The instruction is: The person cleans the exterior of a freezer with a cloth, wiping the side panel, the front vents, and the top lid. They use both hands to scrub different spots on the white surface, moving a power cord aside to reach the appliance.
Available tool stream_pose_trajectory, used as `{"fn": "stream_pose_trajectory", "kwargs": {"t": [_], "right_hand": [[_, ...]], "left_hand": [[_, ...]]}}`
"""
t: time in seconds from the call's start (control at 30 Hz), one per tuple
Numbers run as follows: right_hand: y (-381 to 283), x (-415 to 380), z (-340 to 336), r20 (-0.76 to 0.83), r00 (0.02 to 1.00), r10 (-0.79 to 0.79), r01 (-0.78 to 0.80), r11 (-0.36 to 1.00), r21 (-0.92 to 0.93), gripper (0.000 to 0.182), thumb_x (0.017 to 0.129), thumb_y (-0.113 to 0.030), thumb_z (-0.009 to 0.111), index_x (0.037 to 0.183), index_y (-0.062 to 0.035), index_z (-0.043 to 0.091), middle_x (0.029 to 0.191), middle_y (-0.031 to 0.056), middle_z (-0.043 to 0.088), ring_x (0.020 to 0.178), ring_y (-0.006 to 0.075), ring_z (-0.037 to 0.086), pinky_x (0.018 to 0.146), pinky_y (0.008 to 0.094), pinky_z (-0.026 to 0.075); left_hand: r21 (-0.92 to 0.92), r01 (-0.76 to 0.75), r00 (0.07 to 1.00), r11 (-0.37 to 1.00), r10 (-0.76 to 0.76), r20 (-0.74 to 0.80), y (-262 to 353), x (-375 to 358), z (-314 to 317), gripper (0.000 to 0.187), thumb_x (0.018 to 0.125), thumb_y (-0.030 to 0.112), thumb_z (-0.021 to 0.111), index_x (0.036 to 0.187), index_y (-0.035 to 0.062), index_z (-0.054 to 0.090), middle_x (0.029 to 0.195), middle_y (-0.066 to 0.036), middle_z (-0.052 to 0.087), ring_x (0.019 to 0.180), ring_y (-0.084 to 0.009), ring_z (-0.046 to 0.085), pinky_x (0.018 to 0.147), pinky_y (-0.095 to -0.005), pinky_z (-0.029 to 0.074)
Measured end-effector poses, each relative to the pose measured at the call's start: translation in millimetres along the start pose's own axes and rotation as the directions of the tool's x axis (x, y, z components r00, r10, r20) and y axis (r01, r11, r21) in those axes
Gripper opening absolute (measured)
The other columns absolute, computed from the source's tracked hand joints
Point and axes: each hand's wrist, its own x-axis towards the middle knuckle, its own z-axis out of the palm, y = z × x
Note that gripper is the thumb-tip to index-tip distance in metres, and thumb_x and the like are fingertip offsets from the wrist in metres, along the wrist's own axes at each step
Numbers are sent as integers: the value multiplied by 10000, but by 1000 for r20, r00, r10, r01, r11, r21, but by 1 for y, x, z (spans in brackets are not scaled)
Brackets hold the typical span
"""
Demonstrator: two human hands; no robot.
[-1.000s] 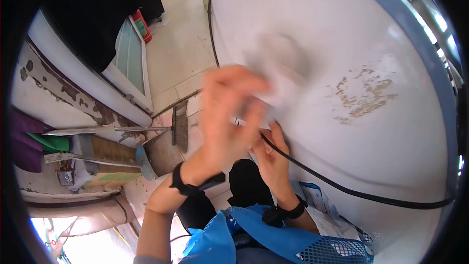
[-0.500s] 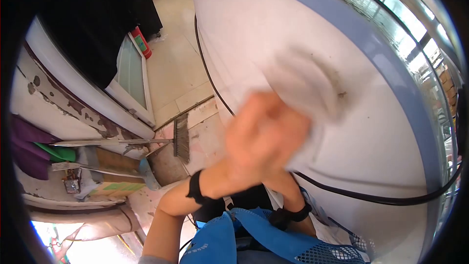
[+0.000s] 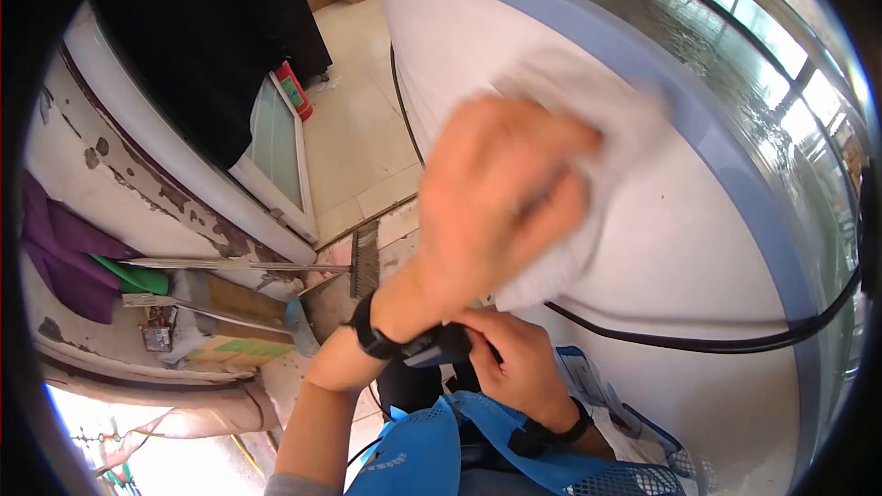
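Note:
My left hand (image 3: 491,193) is raised in front of the white side panel, its fingers curled and smeared by motion. A blurred white cloth (image 3: 551,262) hangs from it and spreads above and below the fingers. A black wrist device (image 3: 439,345) on a band sits at my left wrist. Lower down, my right hand (image 3: 522,363) has its thumb and forefinger pinched at the edge of that device. Another black band circles my right wrist.
A glass-topped tank (image 3: 726,46) with a blue-grey rim (image 3: 767,211) curves along the right. A black hose (image 3: 680,343) crosses its side. On the left are a broom (image 3: 365,260), a cardboard box (image 3: 230,349), a fire extinguisher (image 3: 294,90) and a sliding door (image 3: 278,142).
My left hand has risen with the cloth, up the panel. My right hand, mostly hidden before, now shows at the left wrist device. The view has shifted slightly.

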Motion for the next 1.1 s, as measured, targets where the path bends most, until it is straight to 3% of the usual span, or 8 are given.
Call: {"fn": "stream_pose_trajectory", "kwargs": {"t": [0.1,0.23,0.43,0.5,0.57,0.73,0.97,1.1], "right_hand": [[-11,1,-2,-152,987,60,-40,991,131,304,838,-16,569,1141,4,569,971,163,647,835,276,641,741,342,508],[-13,10,-7,-393,893,-220,209,975,-72,472,882,-156,529,1279,65,401,1192,292,491,1042,415,535,897,458,431],[-5,16,-6,-395,831,-392,262,902,-343,793,911,-365,442,1436,101,73,1472,322,171,1372,417,222,1091,464,236],[-13,21,-4,-438,831,-342,220,927,-304,745,929,-364,445,1412,118,144,1420,358,233,1322,470,271,1066,508,267],[-17,20,-4,-483,826,-292,178,947,-267,704,948,-363,447,1387,135,214,1369,395,296,1272,524,321,1042,552,298],[-7,-4,2,-501,764,-406,241,901,-362,655,947,-384,465,1352,100,289,1322,369,376,1230,520,383,1016,554,339],[-1,-23,-2,-516,666,-539,375,840,-393,407,905,-259,564,1249,-88,429,1176,179,558,1116,395,518,907,462,471],[6,-17,-9,-414,568,-711,514,700,-496,481,913,-257,418,1345,-54,355,1258,197,466,1127,405,497,918,462,441]], "left_hand": [[-264,445,863,856,-488,-127,-17,0,10,294,685,-26,689,959,17,592,921,-86,566,759,-225,554,645,-290,454],[-69,159,980,985,-149,131,7,-29,-1,330,736,-47,664,1038,26,552,929,-63,556,784,-174,561,681,-286,473],[-228,323,946,918,-312,85,13,-13,4,284,718,-63,644,981,15,572,934,-91,576,842,-219,555,687,-303,463],[-390,465,864,794,-503,6,16,-9,9,264,702,-77,648,940,16,582,939,-107,585,862,-241,545,702,-302,460],[-40,225,973,974,-227,-46,21,-19,8,269,706,-92,644,942,24,582,926,-103,578,852,-234,550,709,-300,459],[-96,40,999,995,-41,-3,26,-49,15,275,708,-87,666,949,26,594,936,-105,573,776,-217,575,675,-284,474],[-194,368,907,909,-397,-142,24,-18,14,233,696,-79,681,893,20,606,892,-91,573,773,-201,594,673,-269,482],[-157,110,994,982,-110,8,41,-47,17,301,670,-77,697,944,5,602,903,-96,590,732,-228,580,673,-301,485]]}}
